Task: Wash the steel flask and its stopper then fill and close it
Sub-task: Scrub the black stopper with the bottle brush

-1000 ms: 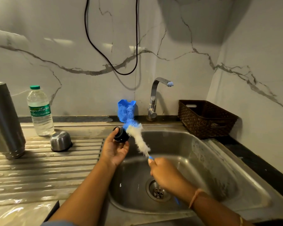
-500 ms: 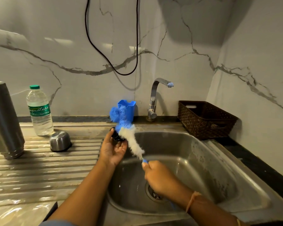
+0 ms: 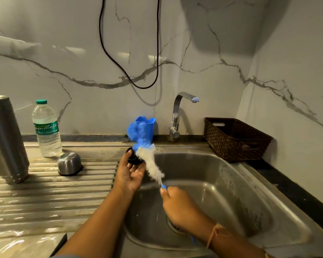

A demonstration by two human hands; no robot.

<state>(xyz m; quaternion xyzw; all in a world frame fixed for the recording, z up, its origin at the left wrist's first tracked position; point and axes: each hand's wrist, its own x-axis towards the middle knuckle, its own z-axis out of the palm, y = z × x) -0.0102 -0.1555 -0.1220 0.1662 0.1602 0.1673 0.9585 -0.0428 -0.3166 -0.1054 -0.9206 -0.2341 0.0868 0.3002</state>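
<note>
Pinching the round black stopper (image 3: 132,159), left fingers (image 3: 136,173) face right fingers (image 3: 165,191) gripping fluffy brush (image 3: 151,164).

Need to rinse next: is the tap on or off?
Off: no stream falls from the tap into the sink.

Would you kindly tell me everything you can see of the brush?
The brush is long and thin, with a blue handle, white bristles along the middle and fluffy blue bristles at the tip, which looks blurred. It slants up and to the left above the sink. The right hand grips its handle, and the white bristles lie against the black stopper held in the left hand. Its tip overlaps the blue holder behind.
</note>
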